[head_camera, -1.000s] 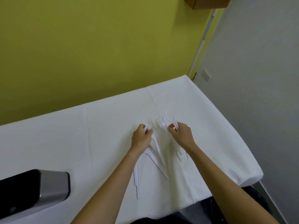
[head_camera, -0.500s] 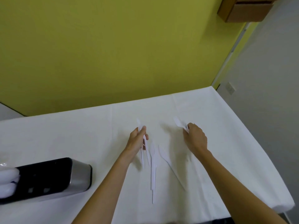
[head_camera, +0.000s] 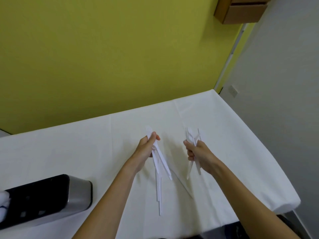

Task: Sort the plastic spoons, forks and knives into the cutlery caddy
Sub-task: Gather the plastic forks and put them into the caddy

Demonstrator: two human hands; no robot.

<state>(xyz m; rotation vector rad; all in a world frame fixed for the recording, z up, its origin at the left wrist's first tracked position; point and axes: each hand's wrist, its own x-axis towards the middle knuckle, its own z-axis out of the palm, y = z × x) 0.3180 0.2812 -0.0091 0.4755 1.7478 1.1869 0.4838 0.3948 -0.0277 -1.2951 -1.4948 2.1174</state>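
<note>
Left hand: a second ago it pinched at the heap; now it is lifted and grips a fan of white cutlery.
Right hand: had one piece half a second ago; now its fist is round a whole bunch, ends sticking up.
Gap between my hands: from nearly touching to well apart.
Heap on the table: thinned to a few loose pieces under my left hand.

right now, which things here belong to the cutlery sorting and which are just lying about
Job: cutlery caddy; left bundle of plastic cutlery, gripped by the left hand; right bundle of plastic cutlery, gripped by the right hand.
Lying about: cardboard box; wall socket.
</note>
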